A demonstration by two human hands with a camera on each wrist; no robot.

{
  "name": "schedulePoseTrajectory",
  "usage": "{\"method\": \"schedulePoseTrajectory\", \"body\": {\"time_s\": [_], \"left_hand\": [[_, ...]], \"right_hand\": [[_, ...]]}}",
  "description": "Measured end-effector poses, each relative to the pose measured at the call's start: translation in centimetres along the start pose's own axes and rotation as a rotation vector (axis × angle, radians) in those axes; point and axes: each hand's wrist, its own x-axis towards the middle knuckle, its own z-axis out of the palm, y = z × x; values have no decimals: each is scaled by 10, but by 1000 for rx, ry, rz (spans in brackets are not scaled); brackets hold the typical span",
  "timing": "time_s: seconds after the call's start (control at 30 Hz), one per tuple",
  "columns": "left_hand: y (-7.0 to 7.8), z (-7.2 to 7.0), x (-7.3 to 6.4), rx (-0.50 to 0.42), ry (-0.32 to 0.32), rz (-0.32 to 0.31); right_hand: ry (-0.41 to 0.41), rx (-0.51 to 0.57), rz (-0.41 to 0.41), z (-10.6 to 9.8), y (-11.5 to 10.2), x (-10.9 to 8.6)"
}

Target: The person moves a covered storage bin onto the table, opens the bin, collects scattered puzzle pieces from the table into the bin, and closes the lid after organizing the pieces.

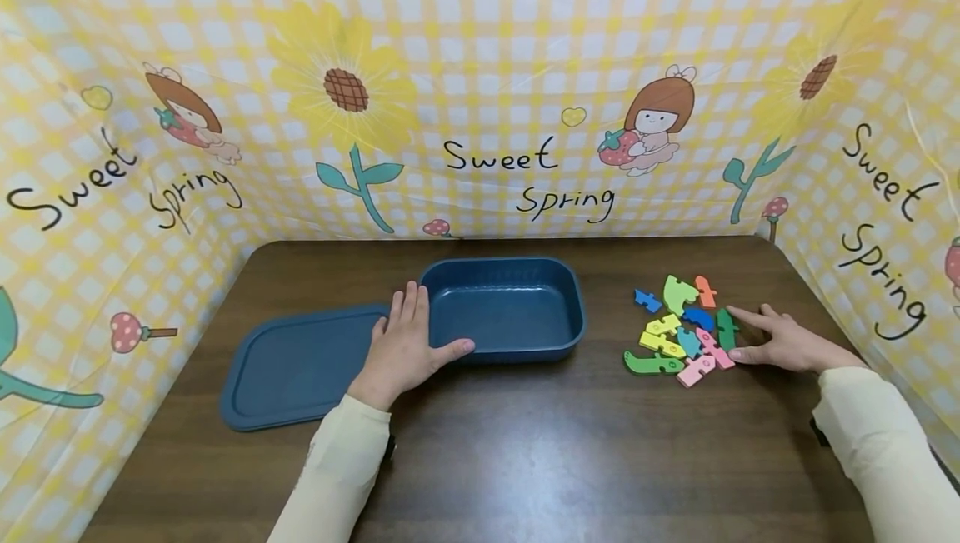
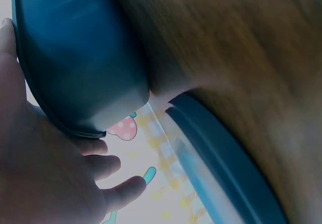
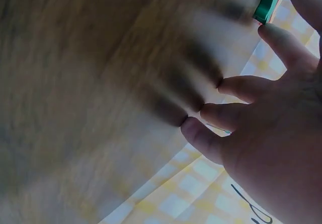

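Note:
A dark blue rectangular box [image 1: 502,356] stands without its lid at the back middle of the table. My left hand [image 1: 401,351] rests against its left rim, fingers extended and thumb over the front edge. Below that hand, the matching lid [image 1: 300,368] lies flat to the left. On the right, my right hand [image 1: 787,343] has its thumb and index finger at the two ends of a dark green notched puzzle piece [image 1: 725,329]. The right wrist view shows the index fingertip against this green puzzle piece [image 3: 269,2]; the other fingers are spread, tips near the table.
Several notched puzzle pieces lie in a loose cluster beside the right hand, among them a green curved one [image 1: 652,363], a blue one [image 1: 647,301], an orange one [image 1: 705,291] and a pink one [image 1: 696,371]. Patterned cloth [image 1: 495,68] walls the brown table [image 1: 570,460] at back and sides.

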Motion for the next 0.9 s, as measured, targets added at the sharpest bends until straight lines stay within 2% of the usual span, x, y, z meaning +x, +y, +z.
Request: {"method": "schedulePoseTrajectory", "body": {"time_s": [0.2,0.4,0.73,0.9], "left_hand": [[0,-1,-1,-3,-7,-3],[0,1,1,4,-8,-7],[0,0,-1,-2,-10,-5],[1,0,0,-8,-14,-6]], "right_hand": [[42,-32,5,2,-2,5],[68,-11,7,4,-4,6],[-16,42,-1,-7,-4,10],[-34,26,-5,-9,-4,15]]}}
